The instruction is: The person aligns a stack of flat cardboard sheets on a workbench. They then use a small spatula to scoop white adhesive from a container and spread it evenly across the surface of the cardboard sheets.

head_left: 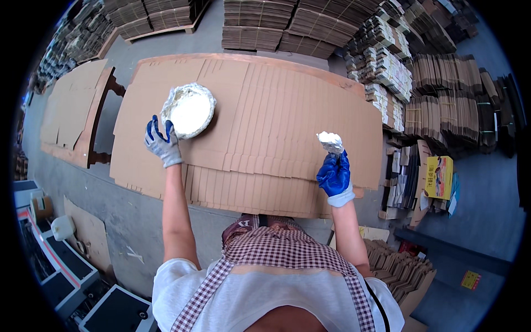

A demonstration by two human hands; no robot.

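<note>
A round bowl (189, 110) of white paste, its rim crusted with the same paste, is at the left part of the table, over the cardboard. My left hand (162, 145), in a grey glove with blue fingertips, grips its near left rim. In a blue glove, my right hand (335, 174) is closed around a short tool, its handle mostly hidden in the fingers. A thick lump of white paste (331, 142) covers the tool's far end, which hides its kind. Beneath both hands lie flat brown cardboard sheets (271, 122), overlapped in a fanned row with their edges showing.
Another table with cardboard (72, 110) stands at the left. Tied cardboard stacks (257, 25) line the far side, and more bundles (445, 110) crowd the right. A yellow box (439, 177) sits at the right. Machinery (72, 276) is at the lower left.
</note>
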